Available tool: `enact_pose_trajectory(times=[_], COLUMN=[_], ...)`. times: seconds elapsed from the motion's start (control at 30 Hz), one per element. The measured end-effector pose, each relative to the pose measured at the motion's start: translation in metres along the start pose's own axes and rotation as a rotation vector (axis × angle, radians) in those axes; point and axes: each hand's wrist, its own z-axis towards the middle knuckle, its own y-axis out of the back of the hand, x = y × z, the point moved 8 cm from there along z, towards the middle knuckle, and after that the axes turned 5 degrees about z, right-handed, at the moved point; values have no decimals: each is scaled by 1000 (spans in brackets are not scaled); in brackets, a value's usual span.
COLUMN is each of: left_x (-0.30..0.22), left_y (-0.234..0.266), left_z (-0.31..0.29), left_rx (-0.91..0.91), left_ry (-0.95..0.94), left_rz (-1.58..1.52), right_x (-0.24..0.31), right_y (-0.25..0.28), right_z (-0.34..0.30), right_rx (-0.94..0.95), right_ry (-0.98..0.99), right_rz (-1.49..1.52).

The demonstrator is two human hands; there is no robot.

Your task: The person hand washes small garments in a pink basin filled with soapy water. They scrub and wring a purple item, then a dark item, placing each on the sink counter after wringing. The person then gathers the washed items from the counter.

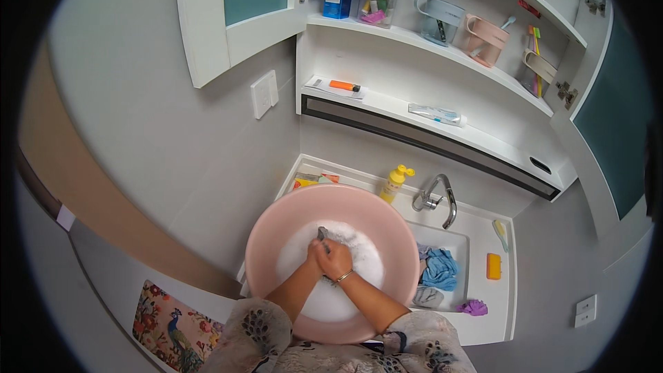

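Between grey walls (155,131), basin (400,249) on counter (496,321)

Grey cloth (322,233), bunched, partly hidden, amid white suds (364,257) in pink basin (266,242).

We have the basin (266,238) to the left, cloths (440,269) in the sink (461,252) at right, the tap (449,200) behind.

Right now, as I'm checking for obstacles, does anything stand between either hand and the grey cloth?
Nothing visible does: the left hand and right hand are closed together on the grey cloth, over the suds in the pink basin.
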Motion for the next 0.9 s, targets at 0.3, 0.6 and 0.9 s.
enact_pose_trajectory(times=[0.3,0.6,0.9], left_x=[8,8,-16], left_y=[-30,-29,-60], left_z=[-32,-17,-45], left_rx=[99,224,17], left_ry=[232,145,360], left_rz=[219,283,292], right_x=[32,12,-107], right_y=[15,20,33], right_z=[-21,-9,56], right_rx=[-67,-128,-17], right_ry=[239,256,-308], right_rz=[-256,-234,190])
